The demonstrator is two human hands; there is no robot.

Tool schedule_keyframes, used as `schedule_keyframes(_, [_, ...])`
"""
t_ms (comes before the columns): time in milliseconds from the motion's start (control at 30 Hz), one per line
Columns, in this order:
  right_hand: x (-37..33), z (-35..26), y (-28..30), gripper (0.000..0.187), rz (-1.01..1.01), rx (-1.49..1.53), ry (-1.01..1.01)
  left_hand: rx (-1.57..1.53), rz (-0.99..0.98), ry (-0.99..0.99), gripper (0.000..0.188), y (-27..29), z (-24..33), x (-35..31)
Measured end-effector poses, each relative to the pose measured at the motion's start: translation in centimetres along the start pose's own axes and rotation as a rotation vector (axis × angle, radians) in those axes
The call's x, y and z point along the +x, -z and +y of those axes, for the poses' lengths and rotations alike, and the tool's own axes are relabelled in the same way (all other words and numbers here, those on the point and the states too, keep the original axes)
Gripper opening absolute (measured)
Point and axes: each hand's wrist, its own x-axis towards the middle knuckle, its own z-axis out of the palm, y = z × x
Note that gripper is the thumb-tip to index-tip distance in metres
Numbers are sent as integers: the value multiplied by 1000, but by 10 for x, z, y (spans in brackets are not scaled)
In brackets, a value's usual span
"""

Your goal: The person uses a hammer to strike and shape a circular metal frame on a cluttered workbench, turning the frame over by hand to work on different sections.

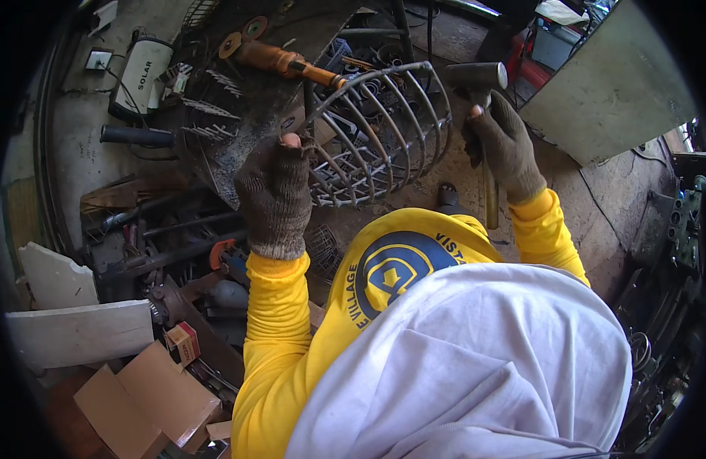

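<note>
My left hand (276,187), in a dark knit glove with the thumb tip bare, is closed on the left end of a curved metal-bar cage (388,157). The cage is tilted up in front of me, its bent bars joined by crosswise rods. A hammer (479,76) with a thick cylindrical head is in my right hand (506,145), gloved the same way. The fingers wrap the handle just below the head, and the wooden shaft hangs down beneath. The hammer head is close to the cage's upper right end. Part of the grip is hidden behind the hand.
On the dark worktable (207,164) lie an orange angle grinder (276,61) and several thin metal rods (209,107). A white box-shaped device (142,76) stands at the left. Scrap metal and an open cardboard box (150,398) fill the lower left. A large metal sheet (609,88) leans at right.
</note>
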Motion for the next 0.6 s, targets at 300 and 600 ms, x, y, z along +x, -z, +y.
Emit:
schedule_keyframes(300, [-4,27,37,40,-87,-380,654,300,-65,-228,27,-27,11,-11])
schedule_keyframes(600, [15,9,43,44,-176,114,-300,373,-157,-666,26,-23,24,-6])
